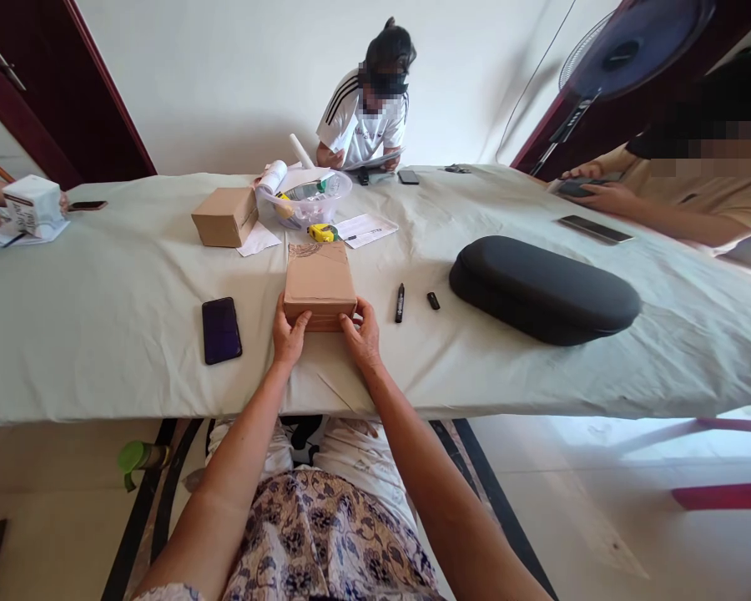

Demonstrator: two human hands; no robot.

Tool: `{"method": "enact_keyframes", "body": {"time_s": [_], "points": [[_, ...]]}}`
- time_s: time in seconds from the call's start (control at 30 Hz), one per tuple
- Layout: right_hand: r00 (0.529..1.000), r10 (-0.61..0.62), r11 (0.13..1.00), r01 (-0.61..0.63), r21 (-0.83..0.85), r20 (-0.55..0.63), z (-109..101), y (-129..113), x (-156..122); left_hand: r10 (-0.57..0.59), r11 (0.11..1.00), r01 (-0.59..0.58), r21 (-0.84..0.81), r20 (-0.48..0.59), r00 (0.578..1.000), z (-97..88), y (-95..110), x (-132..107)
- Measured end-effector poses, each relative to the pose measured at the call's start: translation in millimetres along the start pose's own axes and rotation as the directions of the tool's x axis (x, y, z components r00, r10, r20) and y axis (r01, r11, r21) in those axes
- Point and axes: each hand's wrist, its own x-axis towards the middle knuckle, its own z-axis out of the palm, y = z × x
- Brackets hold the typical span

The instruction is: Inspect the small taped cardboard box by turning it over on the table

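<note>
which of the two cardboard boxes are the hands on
The near box, with the left hand and right hand on its front corners; the far box sits untouched beside the bowl.

Nothing legible is showing. Dark pen scribbles are crossing the far top of the brown cardboard box (320, 284) gripped by the left hand (288, 338) and right hand (363, 335). Print on the white paper sheet (368, 227) beyond the right hand is appearing too small to read.
</note>
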Motion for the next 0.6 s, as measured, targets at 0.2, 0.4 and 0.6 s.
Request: {"method": "enact_keyframes", "body": {"time_s": [0.2,0.4,0.6], "points": [[1.0,-0.008,0.998,0.009,-0.065,0.009,0,3,0,-0.017,1.0,0.018,0.024,-0.015,1.0,-0.5,-1,0],[0.998,0.059,0.996,-0.059,-0.069,-0.005,1,5,1,-0.027,1.0,0.026,-0.016,-0.076,0.997,-2.4,-5,3],[0.998,0.05,0.998,-0.048,-0.048,0.041,-2,-2,1,-0.033,0.996,0.024,-0.087,-0.094,0.995,-2.3,-11,4]]}}
